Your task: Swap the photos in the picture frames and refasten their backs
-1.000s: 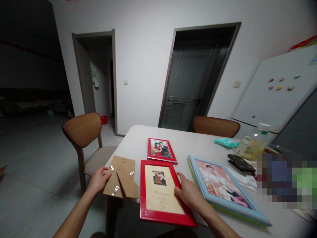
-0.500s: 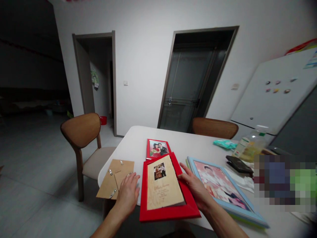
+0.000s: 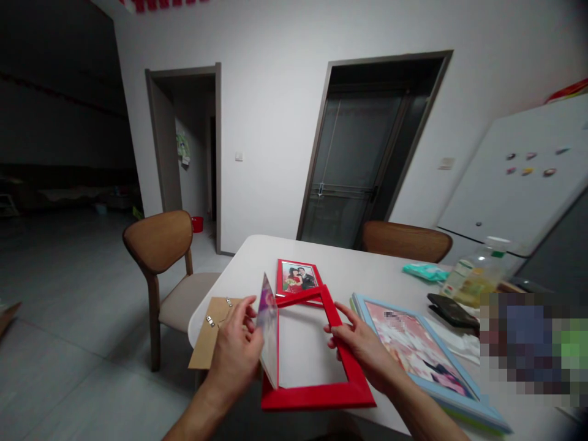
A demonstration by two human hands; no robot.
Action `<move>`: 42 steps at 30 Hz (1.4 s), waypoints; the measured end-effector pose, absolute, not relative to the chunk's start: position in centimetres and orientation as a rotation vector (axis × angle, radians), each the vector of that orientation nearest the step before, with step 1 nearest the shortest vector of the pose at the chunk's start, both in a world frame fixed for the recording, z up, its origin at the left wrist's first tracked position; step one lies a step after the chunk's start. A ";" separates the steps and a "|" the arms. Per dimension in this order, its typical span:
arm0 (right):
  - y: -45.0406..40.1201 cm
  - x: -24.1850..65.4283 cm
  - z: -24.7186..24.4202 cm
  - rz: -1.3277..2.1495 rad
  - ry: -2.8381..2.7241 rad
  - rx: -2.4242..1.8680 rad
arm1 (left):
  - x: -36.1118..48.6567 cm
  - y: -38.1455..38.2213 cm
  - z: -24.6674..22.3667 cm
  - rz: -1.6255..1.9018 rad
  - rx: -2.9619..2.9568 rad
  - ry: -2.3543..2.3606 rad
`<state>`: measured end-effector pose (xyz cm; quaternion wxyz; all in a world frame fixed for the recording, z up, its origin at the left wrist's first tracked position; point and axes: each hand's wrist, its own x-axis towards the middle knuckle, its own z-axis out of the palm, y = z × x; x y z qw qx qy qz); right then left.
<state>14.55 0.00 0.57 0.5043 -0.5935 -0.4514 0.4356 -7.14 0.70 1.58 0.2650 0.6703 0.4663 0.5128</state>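
Observation:
My right hand (image 3: pixel 362 346) grips the right side of a red picture frame (image 3: pixel 321 395), which it holds tilted over the near table edge. Through the frame's opening shows a pale surface. At the opening's left side a photo (image 3: pixel 269 324) stands nearly upright, swung up on edge, its printed face turned partly away. My left hand (image 3: pixel 241 337) is closed at that photo, thumb and fingers by its left face. Behind the left hand lies a brown backing board (image 3: pixel 206 334) with metal clips. Beyond the held frame rests a second red frame with a couple's photo (image 3: pixel 297 275).
A light blue picture frame (image 3: pixel 478 395) lies right of my right hand on the white table (image 3: pixel 257 251). Farther right are a black wallet-like item (image 3: pixel 452 311), a teal packet (image 3: pixel 425 271) and a plastic bottle (image 3: pixel 480 269). Wooden chairs stand left (image 3: pixel 160 242) and behind (image 3: pixel 407 241).
My left hand has moved from the backing board to the red frame and lifted the photo out of its opening onto its edge. The right hand keeps its grip.

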 end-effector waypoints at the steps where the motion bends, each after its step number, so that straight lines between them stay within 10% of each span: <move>1: 0.0 15.2 -0.3 1.008 -1.130 -1.503 | -8.4 1.1 0.7 1.410 1.720 1.280; 28: 0.3 16.7 -5.9 0.024 -1.879 -1.998 | -8.8 -0.4 -7.9 0.687 2.748 1.400; 42: -1.1 10.1 -2.4 1.120 -1.197 -1.323 | -7.6 0.8 -1.8 1.593 1.035 0.951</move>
